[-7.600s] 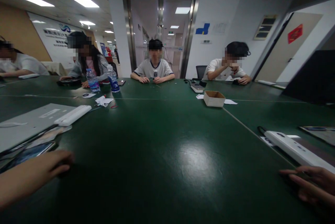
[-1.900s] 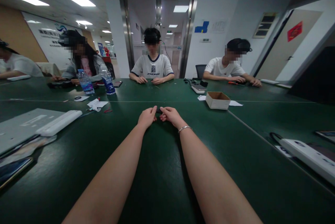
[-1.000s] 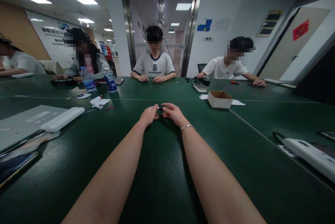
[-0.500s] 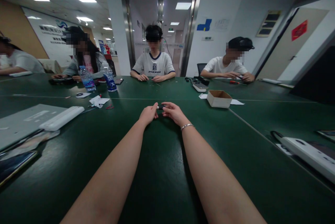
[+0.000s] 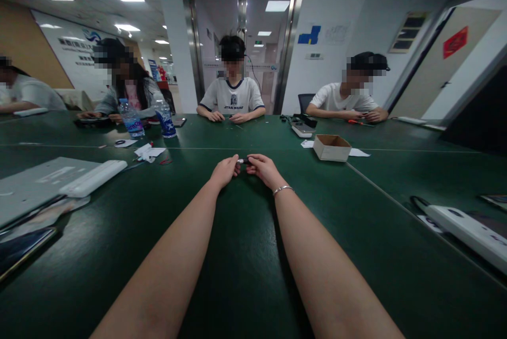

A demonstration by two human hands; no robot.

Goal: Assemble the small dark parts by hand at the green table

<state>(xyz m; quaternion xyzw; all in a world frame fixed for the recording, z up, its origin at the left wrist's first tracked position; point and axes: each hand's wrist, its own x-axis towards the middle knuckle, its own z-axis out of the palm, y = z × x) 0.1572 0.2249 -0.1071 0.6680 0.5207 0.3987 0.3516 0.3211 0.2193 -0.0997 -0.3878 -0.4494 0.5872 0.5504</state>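
Note:
Between my two hands is a small black-and-silver stick-shaped object [image 5: 243, 161], lying roughly level over the green table [image 5: 245, 244]. The fingers of my left hand [image 5: 226, 171] pinch its silver end. My right hand [image 5: 262, 169], with a silver bracelet at the wrist, grips the dark end between thumb and fingers. Both hands are closed and close to the tabletop. The fingertips cover both ends of the object, so its exact kind cannot be made out.
A small open cardboard box [image 5: 331, 149] stands right of my hands. Left are white paper scraps [image 5: 149, 153], two water bottles [image 5: 165, 120] and a grey laptop [image 5: 43, 183]. A white power strip [image 5: 467, 228] lies at right. Several people sit across the table.
The right fingers have shifted slightly along the object, and more of its silver part shows between the hands. My arms stay nearly in place.

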